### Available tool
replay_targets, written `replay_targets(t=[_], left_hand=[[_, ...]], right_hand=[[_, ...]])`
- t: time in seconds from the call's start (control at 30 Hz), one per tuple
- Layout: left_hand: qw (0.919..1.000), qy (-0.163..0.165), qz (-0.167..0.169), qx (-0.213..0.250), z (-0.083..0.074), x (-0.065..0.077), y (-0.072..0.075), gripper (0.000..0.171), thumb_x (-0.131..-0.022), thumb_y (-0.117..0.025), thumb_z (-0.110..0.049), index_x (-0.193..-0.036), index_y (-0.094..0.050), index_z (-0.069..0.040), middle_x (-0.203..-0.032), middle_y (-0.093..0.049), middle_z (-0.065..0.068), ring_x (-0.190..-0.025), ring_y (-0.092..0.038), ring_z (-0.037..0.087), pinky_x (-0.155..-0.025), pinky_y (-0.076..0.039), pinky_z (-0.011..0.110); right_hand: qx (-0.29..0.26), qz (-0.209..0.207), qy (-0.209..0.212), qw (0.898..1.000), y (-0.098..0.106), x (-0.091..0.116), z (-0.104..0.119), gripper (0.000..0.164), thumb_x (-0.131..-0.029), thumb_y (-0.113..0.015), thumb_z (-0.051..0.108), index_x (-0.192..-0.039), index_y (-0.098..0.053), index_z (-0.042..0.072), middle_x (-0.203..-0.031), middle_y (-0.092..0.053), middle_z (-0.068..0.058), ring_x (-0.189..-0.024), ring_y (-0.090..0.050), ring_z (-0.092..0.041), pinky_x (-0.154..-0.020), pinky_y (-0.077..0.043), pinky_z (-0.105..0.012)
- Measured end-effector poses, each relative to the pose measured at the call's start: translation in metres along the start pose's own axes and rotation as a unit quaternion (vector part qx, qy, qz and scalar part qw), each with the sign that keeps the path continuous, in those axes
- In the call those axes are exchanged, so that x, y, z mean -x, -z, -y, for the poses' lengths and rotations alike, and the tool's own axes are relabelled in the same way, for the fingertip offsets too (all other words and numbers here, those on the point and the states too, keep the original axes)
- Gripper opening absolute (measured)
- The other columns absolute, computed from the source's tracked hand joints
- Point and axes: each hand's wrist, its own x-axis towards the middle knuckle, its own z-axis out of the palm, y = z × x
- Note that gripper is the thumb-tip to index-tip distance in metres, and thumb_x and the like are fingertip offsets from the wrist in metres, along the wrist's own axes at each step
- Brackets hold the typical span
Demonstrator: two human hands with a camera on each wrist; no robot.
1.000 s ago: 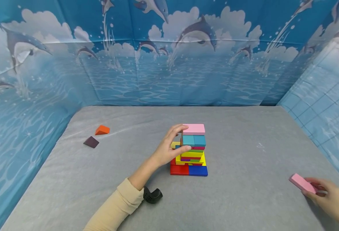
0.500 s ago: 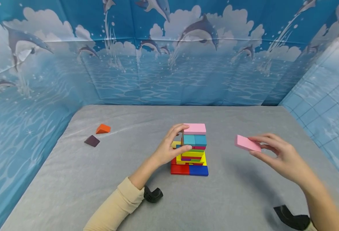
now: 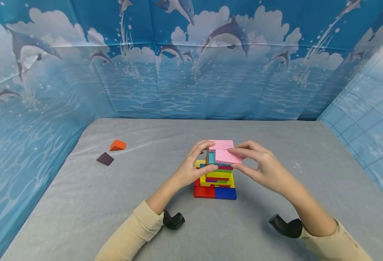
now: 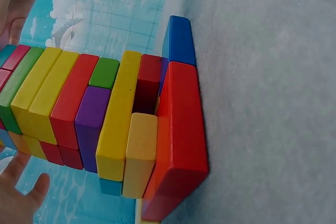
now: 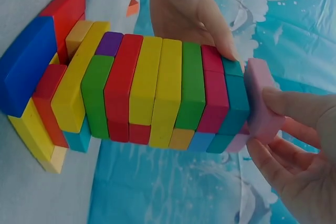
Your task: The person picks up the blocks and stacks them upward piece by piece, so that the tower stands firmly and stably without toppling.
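Note:
A tower of coloured building blocks [image 3: 218, 174] stands mid-table, red and blue at its base. At its top back lies one pink block [image 3: 222, 143]. My right hand [image 3: 265, 165] pinches a second pink block [image 3: 228, 157] between thumb and fingers, against the upper front of the tower. In the right wrist view this held pink block [image 5: 261, 100] is beside the teal blocks [image 5: 231, 103]. My left hand [image 3: 192, 167] is spread around the tower's upper left side, fingertips at the rear pink block and thumb in front, straight. The left wrist view shows layered blocks [image 4: 65, 90] from the left.
An orange triangular block [image 3: 117, 145] and a dark brown block [image 3: 105, 159] lie at the far left of the grey cloth table [image 3: 145, 141]. Blue dolphin-printed curtains [image 3: 191, 87] enclose the back and sides. Black wrist mounts [image 3: 286, 226] stick out beside the forearms.
My right hand has carried the pink block from the far right edge, up and leftward, to the top front of the tower. The left hand stays at the tower.

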Motion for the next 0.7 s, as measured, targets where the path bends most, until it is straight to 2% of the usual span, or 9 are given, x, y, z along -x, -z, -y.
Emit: replay_targets(t=[0.13,0.3,0.53,0.7], left_hand=[[1.0000,-0.002,-0.001,-0.003,0.000,0.000,0.000,0.067,-0.085,-0.050,-0.057,-0.137,-0.033,-0.019,-0.140,-0.031,0.002,-0.121,-0.037,0.019,-0.094,-0.037,0.042],[0.9999,-0.010,-0.001,-0.003,0.000,0.000,0.000,0.063,-0.087,-0.054,-0.050,-0.137,-0.033,-0.018,-0.140,-0.032,0.003,-0.120,-0.037,0.020,-0.094,-0.037,0.042],[1.0000,-0.008,-0.004,-0.003,-0.001,0.000,0.000,0.068,-0.084,-0.049,-0.059,-0.136,-0.034,-0.017,-0.139,-0.033,0.004,-0.120,-0.037,0.020,-0.093,-0.037,0.043],[0.9998,-0.012,-0.016,-0.008,-0.003,-0.002,0.000,0.067,-0.085,-0.046,-0.060,-0.134,-0.037,-0.015,-0.138,-0.035,0.006,-0.118,-0.040,0.020,-0.092,-0.039,0.042]], right_hand=[[0.008,-0.008,0.028,1.000,-0.004,-0.003,0.000,0.041,-0.067,-0.076,-0.004,-0.106,-0.066,0.002,-0.102,-0.058,-0.006,-0.091,-0.054,-0.017,-0.073,-0.045,-0.012],[0.028,-0.011,0.054,0.998,-0.007,-0.006,0.000,0.043,-0.066,-0.077,-0.001,-0.107,-0.067,0.002,-0.102,-0.058,-0.006,-0.093,-0.051,-0.018,-0.073,-0.045,-0.019],[0.036,-0.024,0.056,0.998,-0.011,-0.008,-0.003,0.040,-0.067,-0.078,0.001,-0.105,-0.068,0.003,-0.099,-0.056,-0.005,-0.090,-0.047,-0.017,-0.067,-0.043,-0.024],[0.032,-0.031,0.041,0.998,-0.012,-0.008,-0.005,0.043,-0.065,-0.080,0.003,-0.106,-0.067,0.004,-0.102,-0.055,-0.007,-0.093,-0.047,-0.019,-0.070,-0.044,-0.025]])
